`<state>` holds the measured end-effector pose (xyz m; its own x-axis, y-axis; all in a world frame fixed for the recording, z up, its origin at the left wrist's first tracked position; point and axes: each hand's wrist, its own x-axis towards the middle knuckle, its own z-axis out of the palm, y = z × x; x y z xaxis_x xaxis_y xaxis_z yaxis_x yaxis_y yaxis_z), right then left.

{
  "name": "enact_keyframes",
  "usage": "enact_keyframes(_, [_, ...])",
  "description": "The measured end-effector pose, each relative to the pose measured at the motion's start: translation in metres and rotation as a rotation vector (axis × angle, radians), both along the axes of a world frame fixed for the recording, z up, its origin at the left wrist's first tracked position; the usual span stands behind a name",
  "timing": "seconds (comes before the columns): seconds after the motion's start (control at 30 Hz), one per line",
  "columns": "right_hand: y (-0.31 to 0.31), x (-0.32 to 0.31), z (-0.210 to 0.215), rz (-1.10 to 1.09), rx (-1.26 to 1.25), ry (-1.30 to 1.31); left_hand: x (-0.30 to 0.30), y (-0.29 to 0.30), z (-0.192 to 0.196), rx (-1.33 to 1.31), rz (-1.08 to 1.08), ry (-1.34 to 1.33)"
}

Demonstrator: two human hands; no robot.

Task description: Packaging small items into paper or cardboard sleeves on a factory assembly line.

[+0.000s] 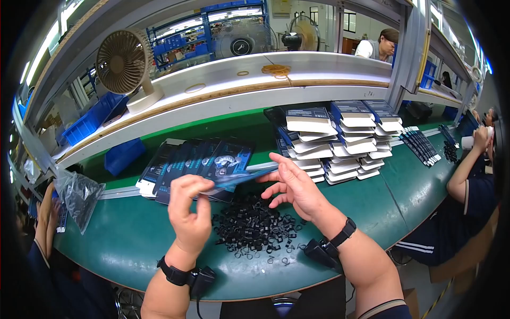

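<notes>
From your head camera: a thin, flat blue carton (245, 176) spans the space between your hands, above a heap of small black plastic loops (255, 226). Your left hand (190, 212) is curled, pinching its left end; your right hand (297, 190) is open, fingers spread at its right end, contact unclear. Behind lie glossy, fanned dark-blue cartons (204, 159) and stacked boxes (340, 141) with white cardboard flaps, on a smooth green tabletop (127, 247).
</notes>
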<state>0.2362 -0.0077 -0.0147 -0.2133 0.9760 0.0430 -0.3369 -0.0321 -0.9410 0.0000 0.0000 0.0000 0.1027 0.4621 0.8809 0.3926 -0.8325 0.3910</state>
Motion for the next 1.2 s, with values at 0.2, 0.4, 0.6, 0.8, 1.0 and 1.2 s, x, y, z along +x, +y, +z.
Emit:
enact_keyframes(0.2, [0.001,-0.003,-0.005,-0.063,-0.062,-0.004,0.016,-0.020,0.005,0.221,-0.144,0.247])
enact_keyframes(0.4, [0.005,-0.006,-0.010,-0.110,-0.044,0.097,0.014,-0.033,0.014,0.179,-0.349,0.225])
enact_keyframes(0.6, [0.002,-0.008,-0.007,-0.012,-0.046,0.075,0.003,-0.023,0.013,0.046,-0.250,0.039])
enact_keyframes(0.8, [-0.008,-0.016,0.003,0.228,0.021,0.039,0.006,-0.006,-0.006,-0.392,-0.203,-0.067])
enact_keyframes(1.0, [-0.016,-0.019,0.005,0.368,0.213,-0.090,0.005,0.002,-0.011,-0.807,-0.411,-0.425])
enact_keyframes(1.2, [-0.020,-0.019,0.006,0.445,0.308,-0.260,0.008,-0.004,0.001,-1.118,-0.686,-0.683])
